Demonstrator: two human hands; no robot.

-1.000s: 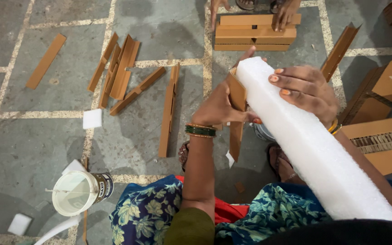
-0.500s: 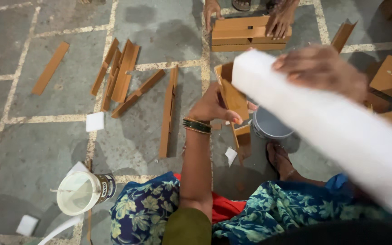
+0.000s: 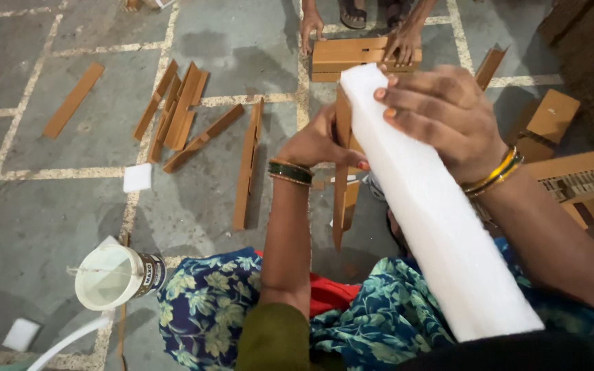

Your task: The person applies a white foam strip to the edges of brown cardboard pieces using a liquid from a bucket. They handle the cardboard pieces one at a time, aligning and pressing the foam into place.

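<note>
The left hand (image 3: 317, 144) is clamped on an upright brown cardboard strip (image 3: 342, 172), long axis running toward the floor (image 3: 49, 206). The right hand (image 3: 441, 117) grips a white foam bar (image 3: 434, 213) just beside it, slanting away from the lap.

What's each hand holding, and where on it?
Right hand: long white foam block, gripped near its far end. Left hand: brown angled cardboard strip, upper part.

Single head-worn view, steeply downward, close over hands (image 3: 379, 130) and floor (image 3: 49, 206)
</note>
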